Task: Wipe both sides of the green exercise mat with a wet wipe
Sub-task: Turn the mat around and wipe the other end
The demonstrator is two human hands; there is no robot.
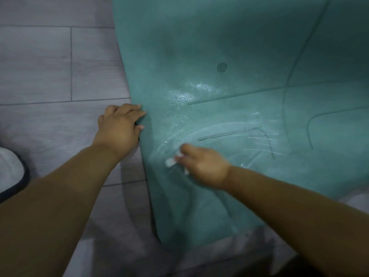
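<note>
Mat (229,47) position: the green exercise mat lies flat on the grey tiled floor (50,66). Its long axis runs from the near edge, close to the person, away toward the far side of the view. Its left edge crosses the middle of the picture, and its near left corner is rounded.

Left hand (117,126): the grip is curled over the left edge of the mat, fingers on the upper face, holding that edge in place. It lies to the left of, and farther away than, the working hand.

Right hand (201,166): the grip is narrow, fingers bunched on a white wet wipe (170,162), which shows at the fingertips and presses on the mat face. The hand is motion-blurred, so the exact finger placement cannot be told.

Key relation: the wipe sits in the near left part of the mat, just right of the held edge. Curved wet streaks (229,130) and a shiny damp patch spread to the right of and beyond the wipe. The dull, dry-looking surface lies on the far side, past the round stamped mark (222,67).

Judgement: the upper face appears only partly wiped. The next strokes likely need to travel away from the person along the long axis, with the right hand nearer to that work. The underside is not visible and appears not yet treated.

Other item: a white object with a dark rim (11,168) lies on the floor at the near left.
</note>
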